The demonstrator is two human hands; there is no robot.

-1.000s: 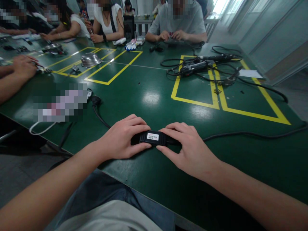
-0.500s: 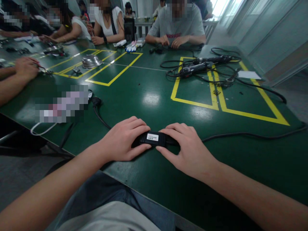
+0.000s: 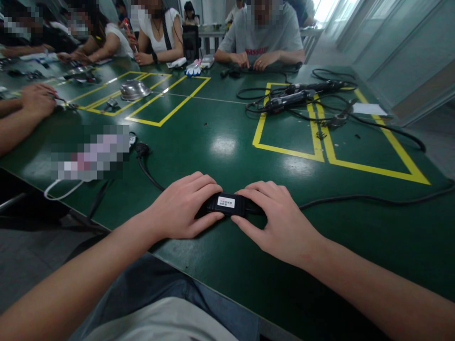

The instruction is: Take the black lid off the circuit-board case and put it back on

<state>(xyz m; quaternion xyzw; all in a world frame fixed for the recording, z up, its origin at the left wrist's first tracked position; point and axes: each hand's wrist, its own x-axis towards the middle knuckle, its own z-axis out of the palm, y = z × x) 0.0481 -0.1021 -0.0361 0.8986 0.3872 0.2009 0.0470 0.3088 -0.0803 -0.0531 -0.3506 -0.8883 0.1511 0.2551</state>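
My left hand [image 3: 186,206] and my right hand [image 3: 275,218] rest on the green table in front of me. Between them lies a small black power adapter [image 3: 240,206] with a white printed label. My left thumb and fingers close on its left end, and those of my right hand pinch its right end. A black cable [image 3: 355,199] runs out to the right from under my right hand. On the left, another stretch of black cable with a plug [image 3: 142,150] leads up to a blurred-out power strip [image 3: 103,154].
Two black electric screwdrivers [image 3: 289,100] with tangled cords lie across yellow tape outlines at the right. Farther left stand a metal bowl [image 3: 135,90] and a pair of gloves [image 3: 194,68]. A co-worker's hands [image 3: 37,102] are at the left edge; other people sit opposite.
My hands keep the same hold on the adapter, with only a tiny shift of the view. At the back, a person's red-handled tool now shows more clearly.
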